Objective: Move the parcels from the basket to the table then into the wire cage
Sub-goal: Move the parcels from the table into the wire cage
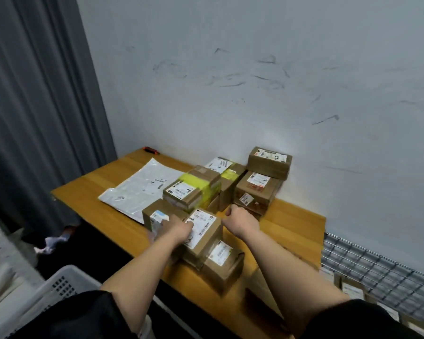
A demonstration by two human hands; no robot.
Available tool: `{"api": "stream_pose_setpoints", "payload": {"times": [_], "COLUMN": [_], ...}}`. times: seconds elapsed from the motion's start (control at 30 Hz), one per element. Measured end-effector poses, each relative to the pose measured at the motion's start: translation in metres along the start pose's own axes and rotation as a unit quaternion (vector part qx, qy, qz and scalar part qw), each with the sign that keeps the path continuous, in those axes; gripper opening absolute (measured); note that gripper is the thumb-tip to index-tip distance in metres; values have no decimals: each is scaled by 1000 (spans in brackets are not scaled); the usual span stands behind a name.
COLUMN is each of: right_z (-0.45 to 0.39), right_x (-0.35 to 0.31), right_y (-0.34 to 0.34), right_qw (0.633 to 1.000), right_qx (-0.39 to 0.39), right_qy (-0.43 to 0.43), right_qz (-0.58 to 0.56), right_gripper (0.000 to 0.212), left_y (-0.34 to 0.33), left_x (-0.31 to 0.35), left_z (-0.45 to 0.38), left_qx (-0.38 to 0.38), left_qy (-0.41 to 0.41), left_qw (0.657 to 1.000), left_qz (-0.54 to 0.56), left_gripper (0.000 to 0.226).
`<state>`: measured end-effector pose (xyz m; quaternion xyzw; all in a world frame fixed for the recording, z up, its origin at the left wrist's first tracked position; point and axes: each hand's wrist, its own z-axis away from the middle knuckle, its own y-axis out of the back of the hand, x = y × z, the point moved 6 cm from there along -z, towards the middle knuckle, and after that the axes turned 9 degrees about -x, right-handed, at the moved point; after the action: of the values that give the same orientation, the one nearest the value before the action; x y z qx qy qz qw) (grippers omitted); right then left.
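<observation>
- Parcels (227, 189) sit in a loose cluster mid-counter (88, 192), far ones tight against wall (230, 69). Looks like a staging pile before the cage.
- Left hand (179, 228) lies across near box (201, 231), fingers on its white label, reaching twd small box (157, 216) just left. Fingers look fairly straight, more pressing than wrapping; blur, so not sure.
- Right hand (240, 217) sits at right side of same near box, fingers curled. Can't tell if it grips a box edge or nothing; knuckles hide the contact.
- Judgement: both hands bracket the near box, prob. about to lift or shift it. One hand each side suits a two-hand lift off the lower box (220, 263) it rests on.
- Look of parcels: brown card boxes, mostly small, each w/ white shipping label & barcode. One box (194, 189) has yellow tape round it. Flat grey poly mailer (140, 187) lies alone on left of counter, touching no stack.
- Stacks: far right pair (262, 177) one atop other by wall; near pair tilted, upper box overhangs.
- Cage (377, 270): wire grid low at right, beside counter end; some boxes already under/inside it, partly hidden.
- Basket (64, 287): white, perforated, near left below counter edge; contents not visible.
- Curtain (39, 106) hangs left; small orange tool (151, 150) at far counter corner.
</observation>
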<state>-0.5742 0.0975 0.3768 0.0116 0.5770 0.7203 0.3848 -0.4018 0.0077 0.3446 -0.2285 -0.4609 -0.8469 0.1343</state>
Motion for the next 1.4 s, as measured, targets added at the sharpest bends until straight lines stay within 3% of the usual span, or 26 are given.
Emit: {"api": "stream_pose_setpoints", "payload": {"times": [0.07, 0.13, 0.2, 0.27, 0.47, 0.57, 0.77, 0.87, 0.97, 1.03, 1.27, 1.4], "right_z": [-12, -23, -34, -47, -71, -74, -64, -58, -43, -32, 14, 46], "right_x": [-6, -11, -12, -10, -7, -3, 12, 31, 54, 72, 143, 189], "right_y": [-15, -28, -39, -49, -66, -69, -38, -15, 11, 24, 61, 82], "right_qw": [1000, 999, 998, 996, 993, 991, 993, 984, 953, 917, 799, 771], "right_qx": [-14, -32, -50, -62, -77, -74, 11, 52, 119, 155, 233, 289], "right_qy": [-12, -24, -34, -42, -44, -50, -62, -76, -76, -76, -99, -127], "right_qz": [-8, -16, -31, -52, -81, -97, -103, -155, -270, -359, -545, -553], "right_gripper": [48, 61, 72, 77, 65, 57, 60, 64, 58, 54, 112, 103], "left_y": [-5, -15, -29, -45, -69, -77, -83, -88, -88, -88, -126, -163], "left_x": [-23, -42, -53, -58, -49, -44, -22, 3, 35, 64, 151, 196], "left_z": [-10, -13, -16, -20, -21, -21, -7, -5, -1, 12, 51, 74], "left_qx": [19, 23, -12, -64, -159, -162, -155, -177, -167, -180, -229, -247], "left_qy": [39, 82, 124, 157, 164, 171, 173, 131, 82, 44, -72, -87], "left_qw": [992, 963, 922, 884, 842, 830, 817, 811, 827, 834, 854, 860], "left_qz": [116, 257, 367, 435, 489, 506, 527, 541, 531, 519, 462, 439], "left_gripper": [67, 76, 84, 73, 49, 43, 71, 88, 92, 109, 112, 102]}}
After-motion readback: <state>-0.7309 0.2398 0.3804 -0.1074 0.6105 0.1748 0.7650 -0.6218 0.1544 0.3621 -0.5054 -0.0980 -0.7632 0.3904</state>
